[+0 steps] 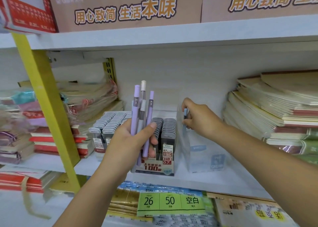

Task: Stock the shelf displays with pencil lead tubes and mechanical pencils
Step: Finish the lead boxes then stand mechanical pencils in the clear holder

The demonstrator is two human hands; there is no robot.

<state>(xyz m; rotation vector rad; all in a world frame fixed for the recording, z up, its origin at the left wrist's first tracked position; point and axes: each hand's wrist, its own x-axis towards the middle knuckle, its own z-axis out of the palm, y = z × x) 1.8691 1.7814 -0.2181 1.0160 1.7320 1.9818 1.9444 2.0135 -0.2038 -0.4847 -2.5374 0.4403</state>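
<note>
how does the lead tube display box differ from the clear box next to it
The lead tube display box is printed and packed with rows of tubes; the clear box is see-through and looks nearly empty. The right hand lowers one pencil into the clear box; nothing touches the display box. Both stand on the same shelf.

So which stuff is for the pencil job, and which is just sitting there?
For the job:
purple and white mechanical pencils
blue-grey pencil
clear plastic display box
grey lead tube box

Just sitting there:
stacked tan notebooks
green price label
</note>
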